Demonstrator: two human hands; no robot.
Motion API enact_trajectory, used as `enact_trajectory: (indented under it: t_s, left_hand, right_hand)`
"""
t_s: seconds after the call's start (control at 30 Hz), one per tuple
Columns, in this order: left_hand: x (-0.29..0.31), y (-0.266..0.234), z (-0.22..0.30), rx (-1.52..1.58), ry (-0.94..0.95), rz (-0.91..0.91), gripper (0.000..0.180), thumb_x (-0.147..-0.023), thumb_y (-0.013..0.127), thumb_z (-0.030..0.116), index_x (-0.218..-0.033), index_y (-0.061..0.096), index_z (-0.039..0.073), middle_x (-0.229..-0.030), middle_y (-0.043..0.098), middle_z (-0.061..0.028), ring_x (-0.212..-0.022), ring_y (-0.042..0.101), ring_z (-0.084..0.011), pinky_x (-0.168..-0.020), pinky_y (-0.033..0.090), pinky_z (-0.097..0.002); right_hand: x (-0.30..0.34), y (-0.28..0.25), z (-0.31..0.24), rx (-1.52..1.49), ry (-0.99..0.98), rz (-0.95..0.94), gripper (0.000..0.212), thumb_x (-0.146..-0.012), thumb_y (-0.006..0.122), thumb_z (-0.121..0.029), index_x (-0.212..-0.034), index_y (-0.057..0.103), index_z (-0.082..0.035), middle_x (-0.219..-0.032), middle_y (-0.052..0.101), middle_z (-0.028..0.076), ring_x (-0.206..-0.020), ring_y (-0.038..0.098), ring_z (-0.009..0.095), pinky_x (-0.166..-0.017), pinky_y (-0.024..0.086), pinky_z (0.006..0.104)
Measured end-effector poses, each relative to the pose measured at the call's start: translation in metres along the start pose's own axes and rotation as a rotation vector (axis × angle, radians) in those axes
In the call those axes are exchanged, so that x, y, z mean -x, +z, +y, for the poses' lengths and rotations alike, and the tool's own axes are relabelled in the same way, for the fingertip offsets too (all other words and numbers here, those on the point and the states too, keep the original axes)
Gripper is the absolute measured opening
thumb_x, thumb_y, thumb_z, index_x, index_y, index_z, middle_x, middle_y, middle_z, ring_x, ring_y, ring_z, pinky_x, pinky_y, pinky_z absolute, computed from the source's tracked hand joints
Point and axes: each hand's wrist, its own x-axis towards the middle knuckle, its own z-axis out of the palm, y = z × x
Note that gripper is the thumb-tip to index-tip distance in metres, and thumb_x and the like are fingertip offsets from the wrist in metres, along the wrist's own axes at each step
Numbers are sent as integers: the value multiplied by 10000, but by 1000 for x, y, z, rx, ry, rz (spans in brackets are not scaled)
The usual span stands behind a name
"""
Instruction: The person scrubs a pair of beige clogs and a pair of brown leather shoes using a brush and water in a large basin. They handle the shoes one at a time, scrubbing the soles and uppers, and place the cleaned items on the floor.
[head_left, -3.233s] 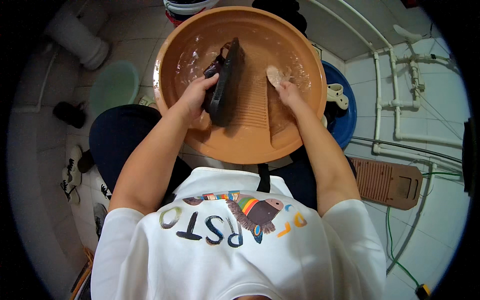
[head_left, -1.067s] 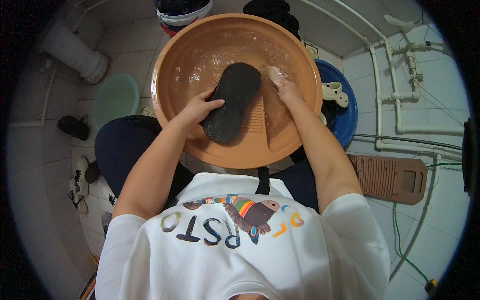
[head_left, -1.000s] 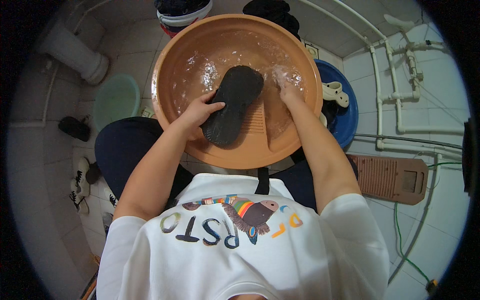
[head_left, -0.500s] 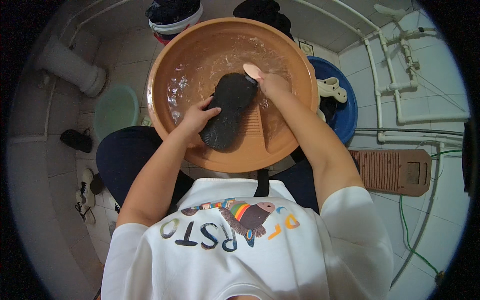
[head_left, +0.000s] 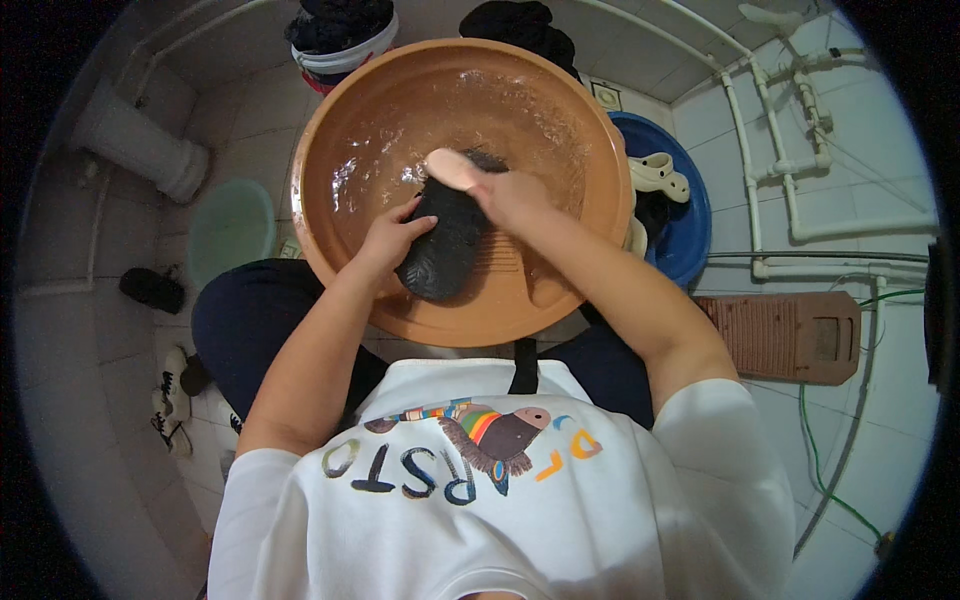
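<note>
A black slipper lies tilted over the ribbed washboard part of a large orange-brown basin, its sole facing up. My left hand grips the slipper's left edge, thumb on top and fingers around the side. In my right hand is a pale pink scrub brush, pressed across the upper half of the sole. The brush's bristles are hidden beneath it, and the brush is a little blurred. Rippling water stands in the basin's far part.
A blue tub at the right holds cream clogs. Beside my right arm lies a brown washboard. A pale green bowl, a black slipper and sneakers are at the left. Behind the basin stands a bucket of dark cloth.
My right hand has moved the brush left and slightly nearer, from the slipper's far right edge onto its sole. My left hand keeps its hold on the slipper.
</note>
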Motion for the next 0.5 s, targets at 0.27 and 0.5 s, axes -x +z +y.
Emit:
enact_trajectory:
  t_s: [0.27,0.5]
  left_hand:
    - [7,5,5,116,9,17,485,-825,621,150,-1263,458,21,-1023,596,-116,-840,592,-170,-711,487,-273]
    - [-2,6,-3,397,35,161,402,-923,456,299,-1129,528,-38,-1046,583,-94,-881,572,-174,-799,450,-283]
  right_hand:
    - [-37,20,81,-121,319,73,330,-864,453,-392,-1085,598,-194,-979,624,149,-904,583,352,-794,445,446]
    - [-25,54,126,-208,271,107,338,-859,488,-387,-1113,609,-199,-1003,611,183,-893,584,380,-782,452,426]
